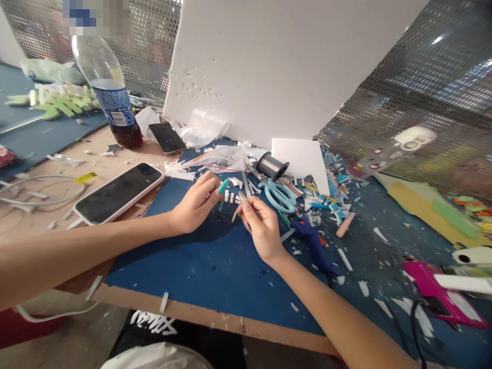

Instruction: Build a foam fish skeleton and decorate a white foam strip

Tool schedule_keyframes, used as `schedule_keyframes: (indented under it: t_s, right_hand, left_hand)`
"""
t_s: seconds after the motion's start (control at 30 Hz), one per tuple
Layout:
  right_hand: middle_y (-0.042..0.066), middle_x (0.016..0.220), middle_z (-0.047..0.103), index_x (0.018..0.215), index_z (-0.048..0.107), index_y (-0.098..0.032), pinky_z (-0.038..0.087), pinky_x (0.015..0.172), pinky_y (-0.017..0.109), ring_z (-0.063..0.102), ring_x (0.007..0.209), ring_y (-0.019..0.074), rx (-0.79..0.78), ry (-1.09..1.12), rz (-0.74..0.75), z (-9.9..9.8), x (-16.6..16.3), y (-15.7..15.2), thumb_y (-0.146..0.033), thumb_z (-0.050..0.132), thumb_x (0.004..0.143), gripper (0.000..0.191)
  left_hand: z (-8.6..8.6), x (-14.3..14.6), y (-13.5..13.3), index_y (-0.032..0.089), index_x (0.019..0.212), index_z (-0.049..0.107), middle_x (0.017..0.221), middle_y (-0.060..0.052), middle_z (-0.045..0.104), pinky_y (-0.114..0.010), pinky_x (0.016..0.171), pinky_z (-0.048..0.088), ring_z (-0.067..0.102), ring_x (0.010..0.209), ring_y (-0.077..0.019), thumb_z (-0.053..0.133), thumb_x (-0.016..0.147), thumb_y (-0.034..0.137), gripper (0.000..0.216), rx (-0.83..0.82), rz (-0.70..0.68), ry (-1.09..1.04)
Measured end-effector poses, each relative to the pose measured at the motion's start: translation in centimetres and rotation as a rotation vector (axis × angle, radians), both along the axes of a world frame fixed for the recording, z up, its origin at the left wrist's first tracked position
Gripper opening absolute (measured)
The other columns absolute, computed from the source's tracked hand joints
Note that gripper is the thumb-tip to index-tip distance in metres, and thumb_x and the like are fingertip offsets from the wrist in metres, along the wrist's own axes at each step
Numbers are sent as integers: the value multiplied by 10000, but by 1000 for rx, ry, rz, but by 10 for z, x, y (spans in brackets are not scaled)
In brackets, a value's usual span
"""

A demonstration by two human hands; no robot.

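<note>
My left hand [196,202] is pinched closed on a small teal foam piece [222,186], held just above the blue cutting mat [215,266]. My right hand [261,225] is closed in a pinch on a thin stick-like piece [236,213] pointing toward the left hand. The two hands are a few centimetres apart. Small white foam strips [230,197] lie on the mat between and behind the fingertips.
Light-blue scissors [280,195], a wire spool [272,165] and a blue glue gun [313,241] lie right of the hands. A white-cased phone [119,192], a dark phone [167,137] and a cola bottle [111,97] stand left. A white foam board [277,66] leans behind. A pink glue gun [438,292] lies far right.
</note>
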State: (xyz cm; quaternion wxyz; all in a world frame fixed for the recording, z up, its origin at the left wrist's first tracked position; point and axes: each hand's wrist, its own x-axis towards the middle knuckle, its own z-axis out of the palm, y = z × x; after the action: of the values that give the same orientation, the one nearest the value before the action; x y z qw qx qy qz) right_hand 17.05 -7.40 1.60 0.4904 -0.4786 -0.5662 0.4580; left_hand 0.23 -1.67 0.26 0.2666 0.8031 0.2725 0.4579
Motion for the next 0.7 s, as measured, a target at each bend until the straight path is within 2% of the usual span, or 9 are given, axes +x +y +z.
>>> schedule_keyframes:
  t_s: [0.2, 0.53, 0.63, 0.7]
  right_hand:
    - [-68, 493, 314, 678, 538, -191, 206, 419, 232, 272, 430, 73, 27, -7, -15, 0, 0, 0, -474, 523, 879, 347]
    - [-70, 493, 308, 688, 541, -201, 208, 416, 231, 270, 433, 75, 58, 31, -39, -4, 1, 1, -467, 516, 887, 333]
    - [-69, 489, 311, 680, 539, -201, 208, 412, 231, 269, 427, 76, 48, 25, -39, -2, 0, 0, -477, 517, 882, 343]
    - [-67, 490, 318, 675, 537, -198, 206, 409, 230, 271, 425, 75, 43, 22, -32, -1, 0, 0, -480, 521, 879, 349]
  left_hand:
    - [0, 0, 0, 188, 725, 408, 784, -26, 413, -300, 652, 383, 400, 701, -147, 319, 989, 392, 345, -30, 44, -25]
    - [-5, -3, 6, 191, 591, 320, 625, 20, 329, -280, 527, 294, 332, 574, -121, 331, 982, 433, 460, -54, 211, -154]
    - [-3, -2, 3, 196, 633, 342, 652, 14, 344, -281, 545, 314, 349, 604, -127, 324, 981, 443, 427, 2, 217, -128]
    - [-1, -2, 1, 195, 742, 404, 713, -1, 398, -283, 578, 346, 377, 644, -133, 314, 982, 439, 354, 42, 207, -77]
